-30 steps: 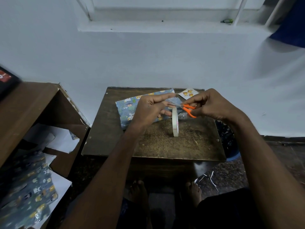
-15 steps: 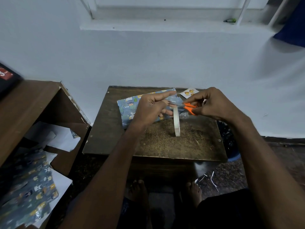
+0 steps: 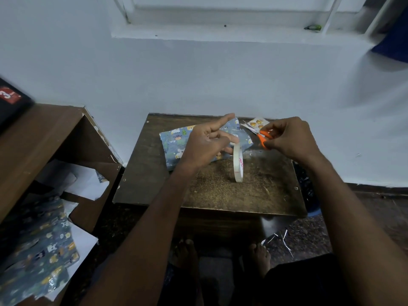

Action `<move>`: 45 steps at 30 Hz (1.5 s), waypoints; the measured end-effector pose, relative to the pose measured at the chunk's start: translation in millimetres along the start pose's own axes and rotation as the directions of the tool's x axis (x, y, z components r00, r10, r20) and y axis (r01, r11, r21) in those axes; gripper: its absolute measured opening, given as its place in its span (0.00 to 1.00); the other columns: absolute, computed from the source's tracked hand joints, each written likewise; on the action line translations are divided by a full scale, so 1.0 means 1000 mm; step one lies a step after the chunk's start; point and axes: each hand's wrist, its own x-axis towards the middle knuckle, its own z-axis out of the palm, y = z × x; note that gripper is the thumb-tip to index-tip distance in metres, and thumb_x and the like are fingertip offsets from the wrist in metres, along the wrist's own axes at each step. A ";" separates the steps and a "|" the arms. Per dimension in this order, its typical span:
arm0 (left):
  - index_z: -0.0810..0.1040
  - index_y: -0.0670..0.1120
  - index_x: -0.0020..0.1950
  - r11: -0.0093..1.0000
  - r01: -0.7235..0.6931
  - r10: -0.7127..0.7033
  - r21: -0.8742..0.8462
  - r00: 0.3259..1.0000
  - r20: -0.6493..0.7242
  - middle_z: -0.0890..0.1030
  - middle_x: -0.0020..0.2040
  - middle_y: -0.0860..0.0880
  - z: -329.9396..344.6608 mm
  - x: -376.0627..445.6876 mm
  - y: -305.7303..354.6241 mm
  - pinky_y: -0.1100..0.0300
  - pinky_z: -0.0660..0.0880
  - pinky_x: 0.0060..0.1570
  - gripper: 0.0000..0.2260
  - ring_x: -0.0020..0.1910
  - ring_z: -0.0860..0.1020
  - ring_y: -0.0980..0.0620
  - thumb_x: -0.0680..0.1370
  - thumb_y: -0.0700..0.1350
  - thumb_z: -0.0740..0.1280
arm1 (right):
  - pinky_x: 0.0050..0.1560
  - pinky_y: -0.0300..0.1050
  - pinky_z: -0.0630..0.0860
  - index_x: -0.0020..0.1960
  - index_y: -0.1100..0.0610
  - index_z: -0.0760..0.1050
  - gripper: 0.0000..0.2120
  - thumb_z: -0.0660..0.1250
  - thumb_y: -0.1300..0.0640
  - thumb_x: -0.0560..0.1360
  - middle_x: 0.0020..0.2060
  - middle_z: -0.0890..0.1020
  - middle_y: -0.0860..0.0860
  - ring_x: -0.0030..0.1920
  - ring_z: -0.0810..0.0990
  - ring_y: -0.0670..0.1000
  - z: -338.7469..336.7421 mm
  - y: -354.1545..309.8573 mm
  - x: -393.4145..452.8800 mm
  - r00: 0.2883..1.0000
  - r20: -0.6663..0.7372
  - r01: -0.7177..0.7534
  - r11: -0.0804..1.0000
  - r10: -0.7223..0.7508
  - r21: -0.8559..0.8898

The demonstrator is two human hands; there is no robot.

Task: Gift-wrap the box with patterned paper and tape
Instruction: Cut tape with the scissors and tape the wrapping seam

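On the small dark desk set against the white wall, a box wrapped in blue patterned paper lies flat toward the far left portion of the top. A roll of tape stands on edge just in front of the box's right end, near the middle of the desk. A small sticker sheet with round yellow figures rests at the far right corner.

The left hand is raised over the box, index finger extended, remaining fingers loosely bent; whether a strip of tape is pinched at the fingertips cannot be told. The right hand is above the far right part of the desk, fingers curled round the orange handles of the scissors; the blades point toward the sticker sheet and are partly hidden.

To the left stands a brown shelf unit holding loose white sheets and a crumpled length of spare patterned paper. Bare feet and thin paper trimmings are on the floor below the desk.
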 end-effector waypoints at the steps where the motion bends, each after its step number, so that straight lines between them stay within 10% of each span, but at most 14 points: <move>1: 0.75 0.48 0.77 1.000 -0.005 0.005 0.001 1.000 -0.004 0.89 0.51 0.47 0.001 0.000 0.000 0.63 0.79 0.36 0.26 0.42 0.88 0.47 0.80 0.31 0.67 | 0.44 0.43 0.76 0.51 0.54 0.88 0.16 0.81 0.64 0.65 0.40 0.87 0.53 0.44 0.85 0.54 0.005 0.003 0.002 0.999 -0.018 -0.052 0.996 0.050 -0.072; 6: 0.70 0.49 0.81 0.997 -0.060 0.060 0.049 0.998 0.001 0.89 0.49 0.48 0.003 0.004 -0.010 0.46 0.83 0.58 0.33 0.44 0.85 0.46 0.77 0.38 0.76 | 0.37 0.44 0.69 0.40 0.60 0.84 0.05 0.77 0.59 0.68 0.38 0.82 0.59 0.41 0.78 0.59 0.033 0.008 0.002 0.988 -0.061 -0.155 0.947 0.143 -0.283; 15: 0.67 0.47 0.82 0.998 -0.061 0.060 0.021 0.998 0.036 0.89 0.48 0.46 0.001 0.005 -0.011 0.52 0.79 0.50 0.36 0.41 0.77 0.43 0.77 0.36 0.78 | 0.39 0.47 0.72 0.46 0.58 0.84 0.06 0.76 0.58 0.71 0.44 0.82 0.58 0.44 0.78 0.60 0.036 -0.003 -0.002 0.990 -0.125 -0.109 0.890 0.060 -0.443; 19: 0.66 0.47 0.83 0.999 -0.033 0.035 -0.034 0.998 0.056 0.89 0.48 0.44 0.000 0.005 -0.010 0.49 0.76 0.50 0.38 0.42 0.75 0.42 0.76 0.36 0.78 | 0.37 0.40 0.72 0.38 0.53 0.84 0.06 0.79 0.60 0.70 0.32 0.84 0.46 0.31 0.78 0.44 0.009 -0.015 -0.004 0.997 0.015 0.076 0.997 -0.076 0.019; 23: 0.66 0.46 0.83 0.999 -0.020 0.022 -0.049 0.998 0.058 0.88 0.48 0.43 -0.001 0.006 -0.012 0.48 0.75 0.49 0.38 0.42 0.76 0.42 0.75 0.36 0.78 | 0.33 0.35 0.70 0.50 0.61 0.84 0.10 0.80 0.68 0.70 0.28 0.80 0.40 0.27 0.72 0.43 -0.004 -0.030 -0.016 0.916 0.343 0.056 0.913 -0.208 0.404; 29: 0.66 0.44 0.82 0.997 -0.078 0.078 -0.029 0.997 -0.010 0.88 0.46 0.47 0.001 0.006 -0.013 0.58 0.78 0.58 0.39 0.47 0.84 0.43 0.75 0.36 0.79 | 0.35 0.42 0.76 0.54 0.61 0.86 0.07 0.75 0.61 0.77 0.44 0.88 0.58 0.33 0.79 0.54 0.014 -0.020 -0.013 0.837 0.505 -0.032 0.902 -0.211 0.430; 40: 0.62 0.43 0.83 0.985 -0.026 -0.001 -0.170 0.988 -0.156 0.88 0.45 0.45 0.006 0.006 -0.008 0.55 0.82 0.56 0.41 0.48 0.86 0.50 0.75 0.35 0.78 | 0.28 0.40 0.67 0.50 0.59 0.88 0.10 0.79 0.55 0.72 0.39 0.85 0.65 0.29 0.72 0.54 0.011 -0.018 -0.014 0.868 0.443 -0.045 0.851 -0.226 0.523; 45: 0.60 0.43 0.84 0.981 0.049 -0.071 -0.189 0.991 -0.113 0.88 0.43 0.45 0.004 0.005 -0.003 0.50 0.76 0.70 0.43 0.52 0.86 0.52 0.75 0.37 0.79 | 0.31 0.41 0.63 0.51 0.59 0.88 0.13 0.80 0.55 0.69 0.39 0.83 0.70 0.34 0.68 0.57 0.012 -0.020 -0.015 0.880 0.404 -0.021 0.830 -0.248 0.557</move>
